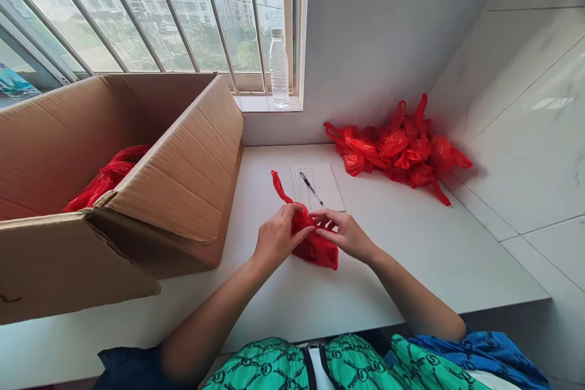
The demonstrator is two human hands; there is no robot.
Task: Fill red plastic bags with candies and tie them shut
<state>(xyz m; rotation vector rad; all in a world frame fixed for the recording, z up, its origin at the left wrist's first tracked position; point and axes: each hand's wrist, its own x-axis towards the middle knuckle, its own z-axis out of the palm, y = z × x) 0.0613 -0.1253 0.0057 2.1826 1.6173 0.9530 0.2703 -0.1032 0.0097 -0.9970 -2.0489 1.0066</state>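
Observation:
Both my hands work on one red plastic bag lying on the white counter in front of me. My left hand pinches its upper part, fingers closed on the plastic. My right hand grips the bag from the right side, fingers curled on it. One handle of the bag sticks up and to the left, toward a sheet of paper with a black pen on it.
A large open cardboard box stands at the left with red bags inside. A pile of red bags lies in the far corner by the tiled wall. A plastic water bottle stands on the window sill.

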